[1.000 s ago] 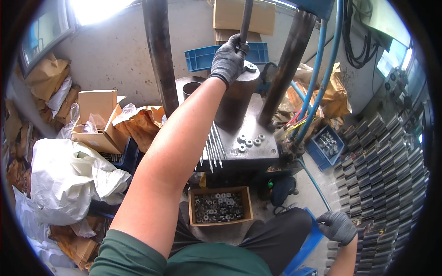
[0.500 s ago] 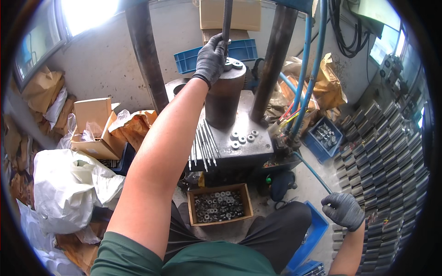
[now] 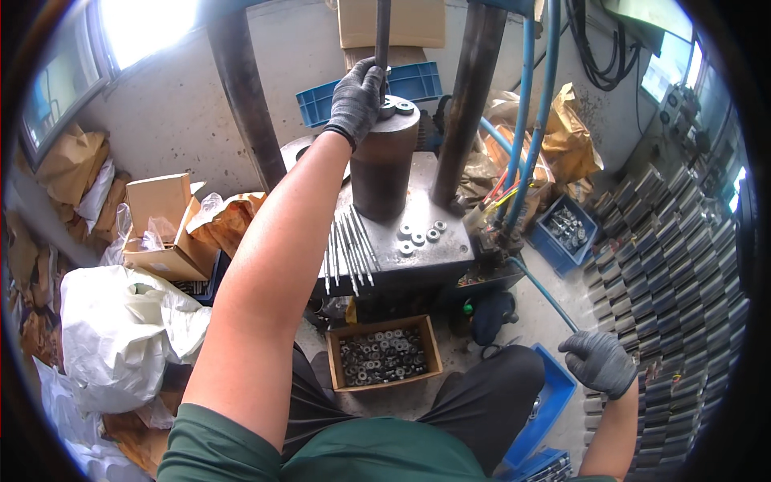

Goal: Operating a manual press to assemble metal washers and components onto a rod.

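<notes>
Clasping the lever with right fingers, left fingers beside the rod, closure unclear.

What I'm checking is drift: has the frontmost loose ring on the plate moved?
No: the frontmost ring shows no visible shift either way against the metal plate.

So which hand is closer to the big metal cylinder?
The left. The left hand is right up by the top of the cylinder; the right hand is farther off, low and to its right.
</notes>
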`<state>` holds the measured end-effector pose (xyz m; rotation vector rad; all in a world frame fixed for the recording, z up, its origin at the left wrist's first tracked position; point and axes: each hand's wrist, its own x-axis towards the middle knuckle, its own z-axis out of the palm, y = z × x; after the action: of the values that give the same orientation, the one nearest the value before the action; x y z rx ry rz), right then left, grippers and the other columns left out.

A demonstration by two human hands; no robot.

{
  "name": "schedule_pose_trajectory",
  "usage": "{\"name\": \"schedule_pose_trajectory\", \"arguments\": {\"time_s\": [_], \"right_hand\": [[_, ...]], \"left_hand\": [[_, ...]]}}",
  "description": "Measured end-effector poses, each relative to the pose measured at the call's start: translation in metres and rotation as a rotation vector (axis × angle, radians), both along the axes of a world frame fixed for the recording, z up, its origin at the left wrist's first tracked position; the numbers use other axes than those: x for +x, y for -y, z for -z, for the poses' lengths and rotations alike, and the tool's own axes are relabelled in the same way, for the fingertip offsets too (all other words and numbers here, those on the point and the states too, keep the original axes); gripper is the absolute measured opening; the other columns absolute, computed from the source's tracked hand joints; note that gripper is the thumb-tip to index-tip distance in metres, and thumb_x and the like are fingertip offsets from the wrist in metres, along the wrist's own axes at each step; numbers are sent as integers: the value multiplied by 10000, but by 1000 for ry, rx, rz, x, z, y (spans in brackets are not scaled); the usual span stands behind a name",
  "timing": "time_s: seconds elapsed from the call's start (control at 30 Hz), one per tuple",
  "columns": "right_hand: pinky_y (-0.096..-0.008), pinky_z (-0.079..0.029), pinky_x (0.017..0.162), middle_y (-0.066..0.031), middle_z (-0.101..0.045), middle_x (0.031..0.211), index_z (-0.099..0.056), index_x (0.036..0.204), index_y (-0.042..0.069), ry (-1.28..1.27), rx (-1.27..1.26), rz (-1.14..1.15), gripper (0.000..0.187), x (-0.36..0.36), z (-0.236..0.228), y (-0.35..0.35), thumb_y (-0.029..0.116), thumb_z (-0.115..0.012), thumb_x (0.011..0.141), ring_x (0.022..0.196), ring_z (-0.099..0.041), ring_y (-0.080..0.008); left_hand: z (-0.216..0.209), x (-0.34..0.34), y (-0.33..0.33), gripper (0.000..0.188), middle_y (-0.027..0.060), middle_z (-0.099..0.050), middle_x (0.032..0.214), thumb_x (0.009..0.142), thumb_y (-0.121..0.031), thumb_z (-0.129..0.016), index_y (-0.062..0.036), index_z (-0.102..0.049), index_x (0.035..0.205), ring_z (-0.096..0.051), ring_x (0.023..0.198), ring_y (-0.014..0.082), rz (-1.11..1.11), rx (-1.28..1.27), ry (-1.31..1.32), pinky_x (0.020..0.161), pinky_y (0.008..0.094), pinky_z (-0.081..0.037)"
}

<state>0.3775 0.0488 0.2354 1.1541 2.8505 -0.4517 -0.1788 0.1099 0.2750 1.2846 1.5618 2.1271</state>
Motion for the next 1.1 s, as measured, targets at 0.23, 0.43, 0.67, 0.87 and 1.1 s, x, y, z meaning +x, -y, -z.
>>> {"name": "schedule_pose_trajectory", "arguments": {"time_s": [0.23, 0.43, 0.67, 0.87, 1.1], "right_hand": [[-441, -576, 823, -139, -742, 925, -785, 998, 115, 224, -29, -86, 243, 3, 8, 0, 265, -657, 855, 879, -721, -345], [-440, -577, 839, -150, -747, 982, -779, 1055, 103, 73, 3, -1, 281, -3, -6, -3, 259, -655, 857, 898, -721, -357], [-438, -578, 840, -181, -742, 1031, -768, 1091, 68, 267, -32, -120, 295, -1, -3, -4, 191, -681, 837, 917, -720, -373], [-436, -580, 832, -175, -744, 995, -768, 1118, 80, -86, 39, 32, 315, -1, -5, -3, 222, -664, 858, 885, -725, -363], [-414, -587, 817, -173, -754, 972, -759, 1059, 47, 68, -65, 14, 226, -2, -3, -3, 104, -711, 845, 898, -737, -340]], "left_hand": [[-1, -4, 2, 282, 55, -695, 965, 1064, -212, -553, -46, -640, 1274, -665, 900, 123, 30, -72, -3, 778, 267, -558], [-2, -5, 0, 281, 28, -654, 858, 1041, -209, -561, -20, -656, 1226, -601, 747, 99, 41, -67, 13, 704, 260, -516], [-3, -6, 0, 265, 40, -660, 863, 1030, -192, -554, -13, -664, 1192, -614, 754, 114, 21, -113, 11, 713, 270, -522], [-3, -7, 0, 264, 45, -658, 861, 1022, -176, -533, -17, -668, 1184, -617, 751, 119, 29, -135, 21, 712, 275, -532], [-3, -7, -1, 277, 52, -669, 873, 1019, -178, -519, -13, -667, 1186, -627, 761, 125, 24, -121, 28, 722, 283, -543]]}}
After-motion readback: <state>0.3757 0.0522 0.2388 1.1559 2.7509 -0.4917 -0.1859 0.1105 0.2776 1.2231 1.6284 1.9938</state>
